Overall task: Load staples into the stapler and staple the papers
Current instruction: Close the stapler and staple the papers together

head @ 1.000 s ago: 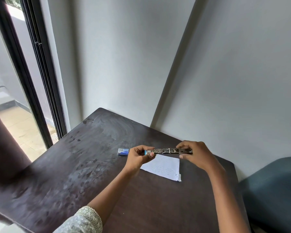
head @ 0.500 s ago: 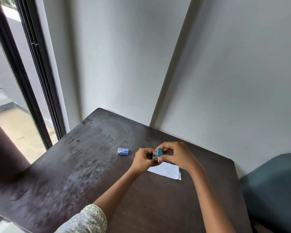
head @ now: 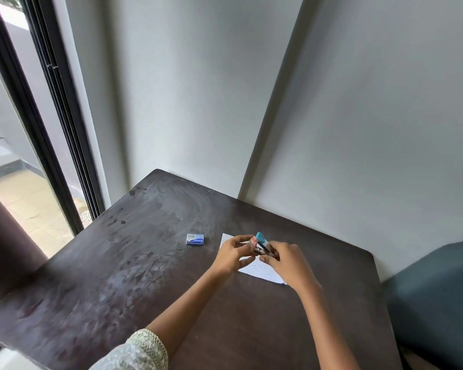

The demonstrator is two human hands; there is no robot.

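Stapler (head: 262,244) folded shut since; both hands (head: 234,253) gripping it.

dark table (head: 91,276) against grey walls (head: 198,89), window (head: 16,129) left.

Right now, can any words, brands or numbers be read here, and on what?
Small blue and white staple box: a white printed label, too blurred to read.
White sheet of paper on the dark wooden table: faint rows of marks, too small to read.
Nothing else bears text.

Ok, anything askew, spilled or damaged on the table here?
Nothing stands out. The small blue staple box lies closed and the white paper lies flat on the dark wooden table; both hands hold the blue-tipped stapler.
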